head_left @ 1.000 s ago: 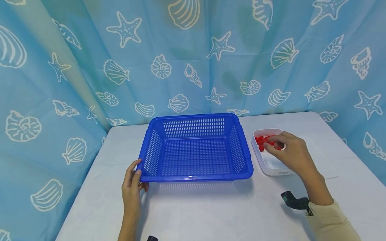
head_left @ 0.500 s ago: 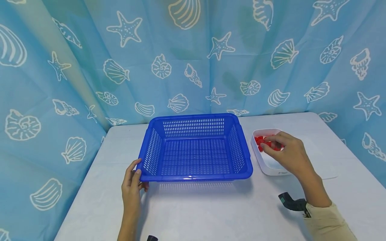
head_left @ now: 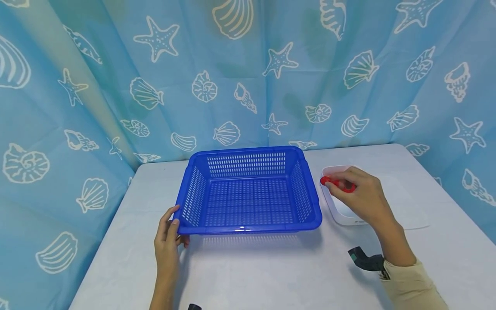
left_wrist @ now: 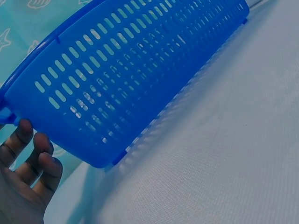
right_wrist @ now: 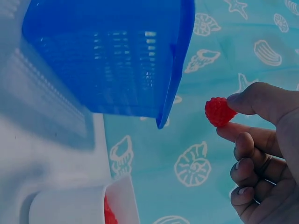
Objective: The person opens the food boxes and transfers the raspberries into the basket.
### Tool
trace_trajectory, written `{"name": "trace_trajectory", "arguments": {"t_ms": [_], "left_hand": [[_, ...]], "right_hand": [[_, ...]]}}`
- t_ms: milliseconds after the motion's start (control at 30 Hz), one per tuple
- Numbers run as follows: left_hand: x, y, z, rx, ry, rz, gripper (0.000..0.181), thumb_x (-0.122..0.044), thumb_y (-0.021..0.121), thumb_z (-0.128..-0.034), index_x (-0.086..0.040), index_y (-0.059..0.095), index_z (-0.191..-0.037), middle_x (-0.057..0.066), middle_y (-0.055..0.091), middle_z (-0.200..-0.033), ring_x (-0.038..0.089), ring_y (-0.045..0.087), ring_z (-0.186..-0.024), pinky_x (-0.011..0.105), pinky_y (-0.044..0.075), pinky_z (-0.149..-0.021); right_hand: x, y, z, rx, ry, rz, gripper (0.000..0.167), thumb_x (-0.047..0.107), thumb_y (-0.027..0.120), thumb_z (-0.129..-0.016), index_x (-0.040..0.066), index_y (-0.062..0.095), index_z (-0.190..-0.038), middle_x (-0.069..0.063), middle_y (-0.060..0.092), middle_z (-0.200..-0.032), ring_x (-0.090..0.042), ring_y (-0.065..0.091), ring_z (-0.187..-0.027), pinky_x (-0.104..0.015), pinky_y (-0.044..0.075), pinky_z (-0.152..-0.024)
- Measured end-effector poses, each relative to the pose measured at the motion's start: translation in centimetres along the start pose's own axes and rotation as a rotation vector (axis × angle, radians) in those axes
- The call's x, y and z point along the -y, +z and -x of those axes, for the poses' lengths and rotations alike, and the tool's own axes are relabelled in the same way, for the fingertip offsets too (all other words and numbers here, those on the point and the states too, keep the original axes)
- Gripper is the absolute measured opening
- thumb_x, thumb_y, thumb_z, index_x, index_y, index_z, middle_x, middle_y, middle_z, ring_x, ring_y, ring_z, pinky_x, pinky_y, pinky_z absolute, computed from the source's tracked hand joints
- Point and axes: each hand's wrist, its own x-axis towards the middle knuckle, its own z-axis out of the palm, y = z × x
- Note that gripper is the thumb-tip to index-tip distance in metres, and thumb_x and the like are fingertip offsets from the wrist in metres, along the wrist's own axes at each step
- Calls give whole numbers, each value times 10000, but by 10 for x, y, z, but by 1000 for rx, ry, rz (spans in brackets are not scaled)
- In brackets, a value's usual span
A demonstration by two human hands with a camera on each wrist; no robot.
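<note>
At the middle of the white tabletop (head_left: pixel 263 275): blue basket (head_left: pixel 248 228), upright, walls and base slotted. Left hand (head_left: pixel 166 243) at the basket's 8 o'clock corner; its fingers are clamped on the rim there, thumb above, other fingertips below in the head view.

White container (head_left: pixel 350 222), rounded corners, at 3 o'clock from the basket, just beside it and apart. Right hand (head_left: pixel 358 193) is above the container, forearm coming in from 5 o'clock. Thumb and index fingertip pinch a bumpy, raspberry-like red piece (right_wrist: pixel 217 112); remaining fingers curled loosely. Position of piece: in the air, off the container's 10 o'clock corner in the head view, clear of the basket rim in the right wrist view. More red contents (right_wrist: pixel 110 213) visible inside the container; count hidden by wall and hand.

At about 3 to 4 o'clock from the container: faint, pale flat sheet (head_left: pixel 407 206) lying on the tabletop, partly covered; material unclear. Beige sleeve (head_left: pixel 414 282) on the right arm, with a black device (head_left: pixel 366 260) at its cuff. Behind everything, toward 12 o'clock: blue curtain (head_left: pixel 174 107), white shell and starfish prints.
</note>
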Motion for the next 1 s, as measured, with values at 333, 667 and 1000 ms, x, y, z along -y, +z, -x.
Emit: {"name": "trace_trajectory", "arguments": {"t_ms": [333,667,1000], "left_hand": [[-1,0,1,6,-1,10,388,-396,429,-1073,-293,514,-1438,90,544,-992,212,546,-704,273,479,-577],[0,0,1,5,11,4,390,-399,433,-1071,-295,514,-1438,85,543,-992,220,547,-704,279,483,-585],[0,-1,1,13,1,8,393,-404,432,-1070,-309,506,-1444,83,561,-1037,220,555,-723,271,490,-595]], "right_hand": [[9,8,-2,8,1,-4,271,152,800,-855,62,754,-1107,-54,686,-1020,-182,565,-897,-75,414,-687],[18,11,-2,9,-23,-6,194,174,791,-867,86,765,-1039,12,597,-817,-153,493,-806,-243,434,-628],[33,15,-3,17,-49,-62,166,184,794,-869,92,774,-1006,16,576,-795,-192,522,-766,-222,429,-611]]}}
